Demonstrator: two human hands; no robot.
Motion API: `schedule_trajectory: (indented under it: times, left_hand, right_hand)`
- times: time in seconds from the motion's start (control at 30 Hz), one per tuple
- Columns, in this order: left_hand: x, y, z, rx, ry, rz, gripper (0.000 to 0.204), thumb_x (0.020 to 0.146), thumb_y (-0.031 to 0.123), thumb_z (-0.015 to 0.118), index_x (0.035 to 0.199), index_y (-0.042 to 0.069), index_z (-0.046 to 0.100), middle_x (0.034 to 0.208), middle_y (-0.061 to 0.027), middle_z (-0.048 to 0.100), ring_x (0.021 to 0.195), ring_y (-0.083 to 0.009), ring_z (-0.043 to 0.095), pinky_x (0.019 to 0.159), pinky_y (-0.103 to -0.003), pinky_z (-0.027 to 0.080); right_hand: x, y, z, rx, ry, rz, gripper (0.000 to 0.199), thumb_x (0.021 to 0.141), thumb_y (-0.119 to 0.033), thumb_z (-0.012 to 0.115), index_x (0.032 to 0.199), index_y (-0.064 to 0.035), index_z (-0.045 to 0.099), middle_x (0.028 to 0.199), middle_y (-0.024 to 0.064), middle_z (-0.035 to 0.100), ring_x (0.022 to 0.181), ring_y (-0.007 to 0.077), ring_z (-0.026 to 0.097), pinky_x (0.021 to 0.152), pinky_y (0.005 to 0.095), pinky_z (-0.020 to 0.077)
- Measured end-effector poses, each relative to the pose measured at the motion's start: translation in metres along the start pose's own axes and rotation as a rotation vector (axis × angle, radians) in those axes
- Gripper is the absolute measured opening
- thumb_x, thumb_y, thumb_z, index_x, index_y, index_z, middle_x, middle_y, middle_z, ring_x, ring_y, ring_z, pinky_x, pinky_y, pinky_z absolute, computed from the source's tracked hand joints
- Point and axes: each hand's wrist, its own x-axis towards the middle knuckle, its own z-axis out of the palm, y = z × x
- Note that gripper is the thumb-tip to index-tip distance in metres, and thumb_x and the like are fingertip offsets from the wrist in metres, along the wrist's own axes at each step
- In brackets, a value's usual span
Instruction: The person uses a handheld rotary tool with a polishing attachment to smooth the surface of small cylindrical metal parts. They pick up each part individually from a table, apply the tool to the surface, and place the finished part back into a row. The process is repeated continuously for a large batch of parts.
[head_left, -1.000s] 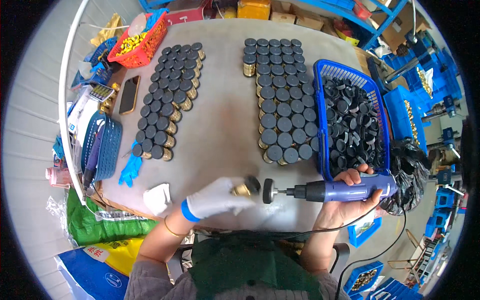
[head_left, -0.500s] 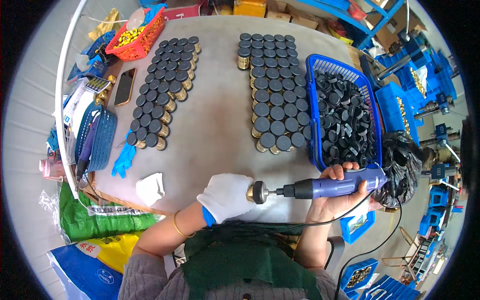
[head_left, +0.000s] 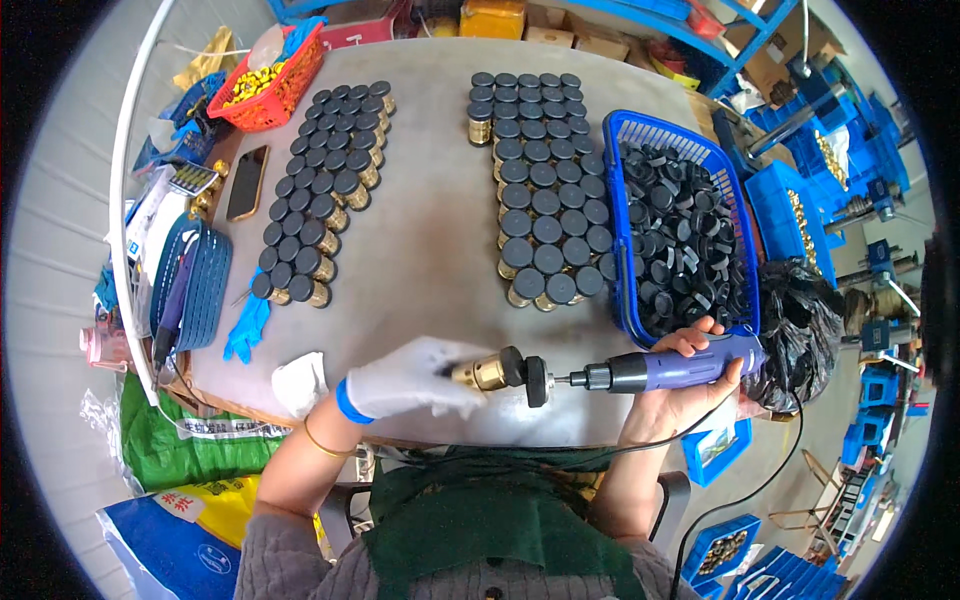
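Observation:
My left hand (head_left: 415,380), in a white glove and partly smeared by motion, is closed around a brass cylinder (head_left: 478,375) with a black cap. The cylinder lies on its side, cap toward the right. Close beside that cap is the black round head (head_left: 537,382) on the shaft of a purple electric rotary tool (head_left: 690,368). Whether the two touch, I cannot tell. Bare and wrapped round the tool's body, my right hand (head_left: 690,400) holds it level. Rows of black-capped brass cylinders (head_left: 545,200) stand upright ahead, with another group (head_left: 320,180) on the left.
A blue basket (head_left: 612,230) full of loose black caps stands at the right, beside a black plastic bag (head_left: 800,330). On the left lie a phone (head_left: 247,183), a blue glove (head_left: 246,328) and a white cloth (head_left: 300,383). The tool's black cord (head_left: 745,490) hangs down at the right.
My left hand has moved left, drawing the brass cylinder back from the tool's head, and its black cap now shows separately. The right hand and tool have barely moved.

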Motion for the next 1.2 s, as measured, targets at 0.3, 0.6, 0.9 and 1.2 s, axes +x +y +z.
schedule_trajectory:
  times: [0.3,0.6,0.9,1.2]
  left_hand:
    - [0.02,0.005,0.031,1.005,0.273,0.047,0.034,0.072,0.042,0.062,0.079,0.008,0.064,0.072,-0.0163,0.062,0.071,-0.0356,0.061,0.065,-0.043,0.049]
    - [0.023,-0.003,0.013,1.052,0.325,0.074,0.038,0.07,0.045,0.065,0.08,0.009,0.063,0.073,-0.0142,0.063,0.069,-0.0351,0.061,0.061,-0.042,0.048]
    - [0.014,0.024,-0.128,1.234,0.909,0.312,0.029,0.071,0.022,0.07,0.094,0.008,0.057,0.089,-0.0119,0.052,0.081,-0.0313,0.056,0.07,-0.037,0.047]
    - [0.023,0.012,-0.139,1.622,1.155,0.26,0.024,0.073,0.015,0.064,0.096,0.011,0.059,0.085,-0.0132,0.052,0.077,-0.0296,0.056,0.063,-0.04,0.047]
  right_hand:
    - [-0.002,0.02,-0.002,-0.169,-0.097,-0.028,0.041,0.078,-0.039,0.06,0.095,-0.0048,0.048,0.086,0.008,0.052,0.068,0.0168,0.048,0.062,0.028,0.0422]
    - [-0.005,0.035,0.005,-0.205,-0.082,-0.042,0.044,0.078,-0.037,0.061,0.105,-0.0058,0.045,0.1,0.0098,0.053,0.076,0.0188,0.05,0.065,0.0277,0.0456]
    - [-0.004,0.021,0.013,-0.271,-0.162,-0.123,0.047,0.081,-0.033,0.06,0.115,-0.0053,0.043,0.109,0.0117,0.052,0.076,0.0187,0.05,0.063,0.0267,0.0449]
    - [-0.011,0.015,0.015,-0.2,-0.175,-0.084,0.048,0.082,-0.035,0.059,0.118,-0.0062,0.042,0.111,0.0109,0.053,0.076,0.0181,0.049,0.063,0.0273,0.0441]
